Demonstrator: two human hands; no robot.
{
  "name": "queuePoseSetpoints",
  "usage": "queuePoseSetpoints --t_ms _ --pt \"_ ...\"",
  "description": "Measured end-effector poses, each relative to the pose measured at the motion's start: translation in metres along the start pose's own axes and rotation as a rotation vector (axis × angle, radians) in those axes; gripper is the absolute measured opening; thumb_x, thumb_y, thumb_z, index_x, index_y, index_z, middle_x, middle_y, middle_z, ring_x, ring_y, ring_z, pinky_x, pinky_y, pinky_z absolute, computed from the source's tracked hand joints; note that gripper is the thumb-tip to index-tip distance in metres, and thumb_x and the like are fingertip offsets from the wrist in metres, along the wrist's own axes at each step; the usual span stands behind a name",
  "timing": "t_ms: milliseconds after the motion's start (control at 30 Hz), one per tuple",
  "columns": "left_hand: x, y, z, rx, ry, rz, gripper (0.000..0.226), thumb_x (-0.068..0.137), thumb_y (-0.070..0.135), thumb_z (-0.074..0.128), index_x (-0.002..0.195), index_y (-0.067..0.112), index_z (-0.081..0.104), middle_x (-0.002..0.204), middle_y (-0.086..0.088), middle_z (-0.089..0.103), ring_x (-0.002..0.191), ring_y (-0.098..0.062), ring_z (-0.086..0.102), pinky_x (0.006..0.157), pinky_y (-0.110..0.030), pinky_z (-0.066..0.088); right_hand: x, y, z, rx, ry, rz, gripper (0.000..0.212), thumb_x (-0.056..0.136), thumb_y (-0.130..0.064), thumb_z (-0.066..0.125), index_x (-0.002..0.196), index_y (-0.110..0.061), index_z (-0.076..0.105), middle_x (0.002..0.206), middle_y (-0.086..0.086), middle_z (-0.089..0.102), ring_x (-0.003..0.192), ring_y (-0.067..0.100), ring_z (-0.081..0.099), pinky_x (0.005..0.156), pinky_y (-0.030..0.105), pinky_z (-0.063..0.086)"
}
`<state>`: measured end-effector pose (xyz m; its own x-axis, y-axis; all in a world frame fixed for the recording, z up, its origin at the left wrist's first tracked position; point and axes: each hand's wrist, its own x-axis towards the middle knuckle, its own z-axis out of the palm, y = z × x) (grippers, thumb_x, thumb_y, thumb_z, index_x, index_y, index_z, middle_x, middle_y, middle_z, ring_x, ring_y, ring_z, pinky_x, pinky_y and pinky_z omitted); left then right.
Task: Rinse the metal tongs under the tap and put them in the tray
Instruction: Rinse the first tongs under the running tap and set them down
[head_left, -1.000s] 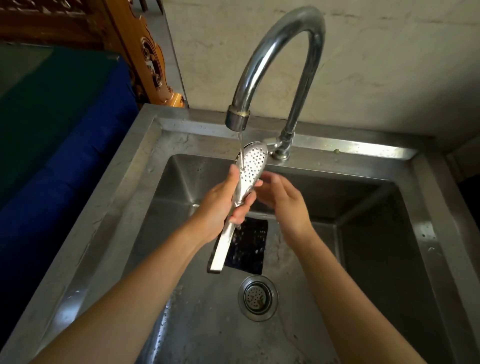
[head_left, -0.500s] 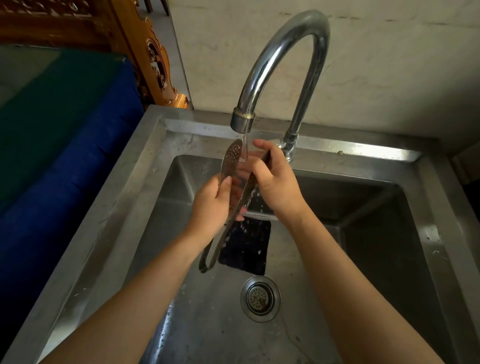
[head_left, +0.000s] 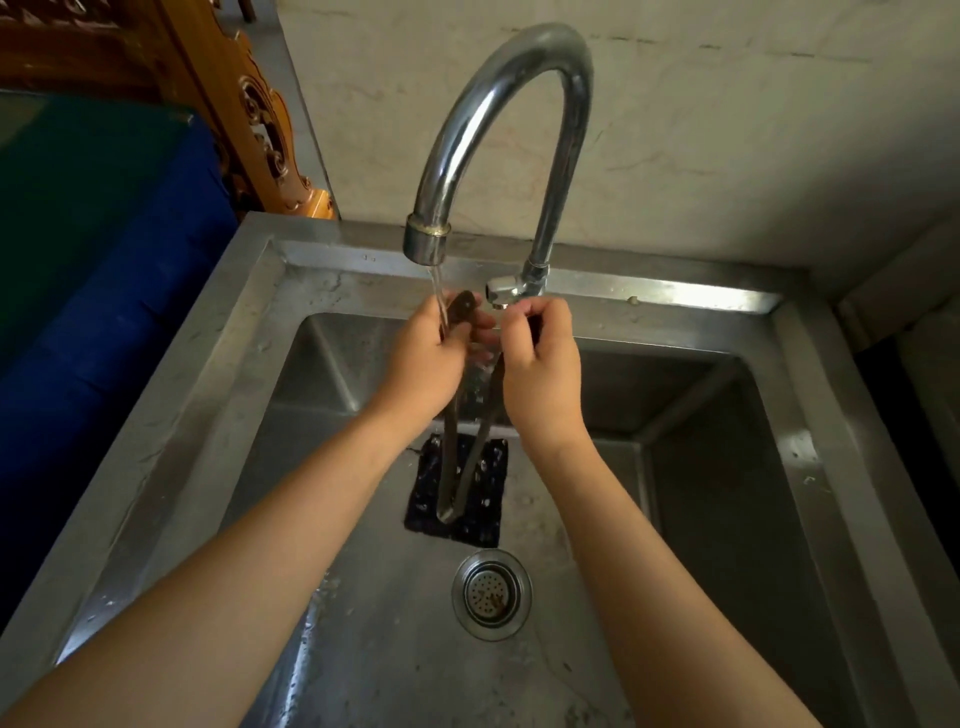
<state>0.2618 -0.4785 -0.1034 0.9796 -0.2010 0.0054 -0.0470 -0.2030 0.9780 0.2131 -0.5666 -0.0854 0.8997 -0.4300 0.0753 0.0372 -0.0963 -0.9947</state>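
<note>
The metal tongs (head_left: 451, 467) hang hinge-down over the sink, spread into a V, with their perforated heads up under the tap. My left hand (head_left: 426, 364) grips the left arm, whose head pokes out above my fingers. My right hand (head_left: 543, 364) is closed around the right arm and hides its head. A thin stream of water runs from the curved chrome tap (head_left: 431, 244) onto the left head and between my hands. No tray is in view.
A steel sink (head_left: 171, 415) with a round drain strainer (head_left: 491, 592) and a black square mat (head_left: 483, 519) on its floor. The tap handle (head_left: 501, 291) is just behind my right hand. A blue-and-green surface (head_left: 93, 270) lies left, with carved wood behind it.
The tongs have opened from nearly closed into a wide V. My right hand moved from the stream to grip the right arm. Both hands shifted slightly right under the spout.
</note>
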Motion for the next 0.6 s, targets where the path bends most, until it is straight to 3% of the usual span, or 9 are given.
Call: queuePoseSetpoints --t_ms 100,200,267,333,400,467,533,600 --pt "-0.006 0.003 0.004 -0.015 0.076 0.033 0.018 0.097 0.007 0.041 0.107 0.009 0.056 0.081 0.007 0.062 0.062 0.01 0.06 0.055 -0.005 0.045 0.0 -0.003 -0.002 0.054 0.021 -0.006 0.015 0.098 -0.022 0.043 0.092 -0.009 0.05 0.067 -0.012 0.051 0.055 -0.007 0.052 0.054 0.008 0.042" --pt "-0.007 0.01 0.009 0.024 0.133 0.115 0.018 0.097 0.014 0.044 0.099 0.003 0.058 0.074 0.005 0.06 0.06 0.006 0.057 0.056 -0.009 0.045 -0.005 -0.002 -0.008 0.096 -0.034 0.036 0.022 0.097 -0.033 0.042 0.098 -0.013 0.052 0.074 -0.005 0.054 0.069 0.011 0.059 0.069 0.025 0.049" --pt "-0.006 0.013 0.011 0.048 0.133 0.156 0.024 0.097 0.022 0.045 0.091 0.004 0.059 0.07 0.004 0.059 0.06 0.002 0.056 0.061 -0.015 0.045 -0.011 0.002 -0.014 0.12 -0.072 0.073 0.028 0.096 -0.037 0.041 0.107 -0.014 0.052 0.085 0.0 0.059 0.085 0.019 0.063 0.079 0.027 0.052" --pt "-0.005 0.016 0.013 -0.005 0.14 0.132 0.032 0.098 0.028 0.043 0.082 0.005 0.059 0.066 0.002 0.058 0.057 0.0 0.055 0.061 -0.018 0.045 -0.022 0.01 -0.018 0.103 -0.121 0.092 0.03 0.097 -0.037 0.039 0.112 -0.015 0.051 0.093 -0.003 0.062 0.087 0.005 0.061 0.076 0.015 0.05" --pt "-0.002 0.019 0.016 -0.03 0.187 0.102 0.033 0.099 0.028 0.037 0.077 0.014 0.057 0.064 0.004 0.056 0.052 0.005 0.053 0.054 -0.012 0.044 -0.037 0.02 -0.015 0.062 -0.183 0.128 0.028 0.097 -0.037 0.038 0.111 -0.015 0.05 0.092 -0.009 0.06 0.08 -0.006 0.057 0.073 0.013 0.047" --pt "0.002 0.02 0.018 -0.011 0.183 0.058 0.029 0.101 0.022 0.032 0.09 0.018 0.059 0.071 0.005 0.058 0.053 0.008 0.053 0.05 -0.009 0.043 -0.048 0.032 -0.008 0.034 -0.223 0.194 0.026 0.097 -0.037 0.039 0.106 -0.015 0.048 0.089 -0.01 0.057 0.079 -0.004 0.056 0.077 0.02 0.047" --pt "0.004 0.019 0.019 -0.002 0.109 -0.002 0.029 0.1 0.012 0.031 0.116 0.015 0.055 0.091 0.0 0.059 0.068 0.003 0.055 0.057 -0.014 0.046 -0.054 0.039 -0.004 0.084 -0.225 0.285 0.021 0.096 -0.037 0.041 0.1 -0.017 0.047 0.088 -0.006 0.057 0.078 0.002 0.059 0.079 0.028 0.05" --pt "0.002 0.015 0.016 -0.018 0.064 -0.039 0.033 0.098 0.005 0.032 0.122 0.018 0.051 0.1 0.0 0.058 0.075 -0.003 0.056 0.061 -0.017 0.047 -0.056 0.043 -0.004 0.131 -0.229 0.353 0.023 0.094 -0.037 0.046 0.1 -0.015 0.048 0.084 0.001 0.061 0.072 0.011 0.064 0.077 0.036 0.057"
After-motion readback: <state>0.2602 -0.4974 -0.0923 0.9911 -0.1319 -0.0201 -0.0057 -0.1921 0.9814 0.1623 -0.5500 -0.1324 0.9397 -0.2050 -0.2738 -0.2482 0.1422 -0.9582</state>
